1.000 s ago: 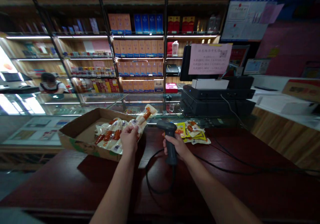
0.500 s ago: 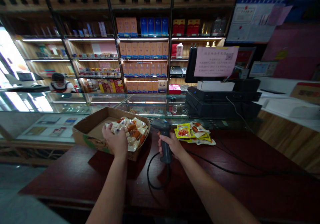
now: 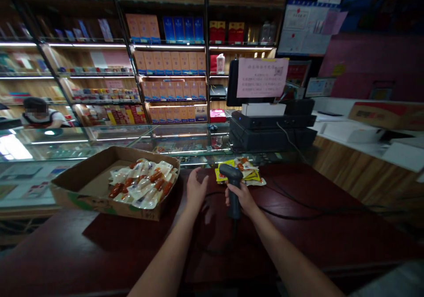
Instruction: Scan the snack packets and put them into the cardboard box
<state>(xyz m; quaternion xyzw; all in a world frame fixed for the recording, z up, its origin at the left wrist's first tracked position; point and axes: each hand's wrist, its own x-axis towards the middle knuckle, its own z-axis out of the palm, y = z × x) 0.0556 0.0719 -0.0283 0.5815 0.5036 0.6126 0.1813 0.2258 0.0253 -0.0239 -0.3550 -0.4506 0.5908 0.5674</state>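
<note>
Holds dark-grey, pistol-shaped plastic scanner [image 3: 234, 198] in curled right grip [image 3: 244, 196]; shows left grip [image 3: 196, 189] empty, loosely spread, beside brown cardboard box [image 3: 79, 201] of plastic-wrapped reddish sausages [image 3: 145, 184].

Open tabletop [image 3: 215, 233] separates the left hand [image 3: 196, 189] from the right hand's [image 3: 244, 198] barcode scanner [image 3: 234, 195]. Cardboard box [image 3: 109, 208] obstructs leftward; snack packets [image 3: 253, 174] lie beyond the right hand, black cable [image 3: 298, 218] rightward.

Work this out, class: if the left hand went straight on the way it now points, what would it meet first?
The left hand would probably meet the glass counter first, though depth is unclear and it might pass above.
</note>
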